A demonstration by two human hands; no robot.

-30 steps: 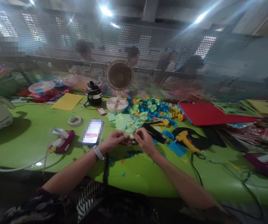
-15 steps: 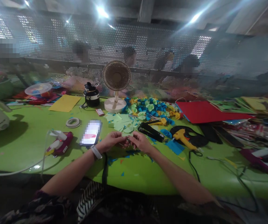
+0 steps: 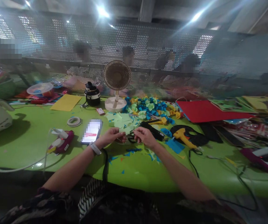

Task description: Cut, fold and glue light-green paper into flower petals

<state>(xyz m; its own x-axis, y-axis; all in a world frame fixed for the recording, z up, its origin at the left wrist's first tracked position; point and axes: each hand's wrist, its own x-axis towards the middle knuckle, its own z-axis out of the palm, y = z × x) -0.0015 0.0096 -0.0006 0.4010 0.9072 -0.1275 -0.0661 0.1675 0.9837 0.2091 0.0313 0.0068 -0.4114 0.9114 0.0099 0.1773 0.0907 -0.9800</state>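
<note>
Over the near middle of the green table (image 3: pixel 145 177), my left hand (image 3: pixel 111 137) is closed, with thumb and fingers pinched together. A small gap to its right, my right hand (image 3: pixel 145 137) is closed in a pinch too. Whatever lies between the fingertips of either hand is too small to make out. A dark object (image 3: pixel 131 137), its kind unclear, shows between the two hands. Pale green paper pieces (image 3: pixel 122 119) lie just beyond them. Beside my right hand is a black stapler (image 3: pixel 156 132). My left wrist wears a pale watch band (image 3: pixel 95 148).
A phone (image 3: pixel 92 131) and tape roll (image 3: pixel 73 121) lie left, near a purple power strip (image 3: pixel 62 143). Behind stand a fan (image 3: pixel 117 76) and folded paper flowers (image 3: pixel 150 107). Right are a yellow glue gun (image 3: pixel 184 138), its cord, and red sheets (image 3: pixel 208 111). Blue scraps (image 3: pixel 134 150) lie in front.
My hands have moved apart from each other, opening a gap between their fingertips. The dark object now shows between them. The view has shifted slightly.
</note>
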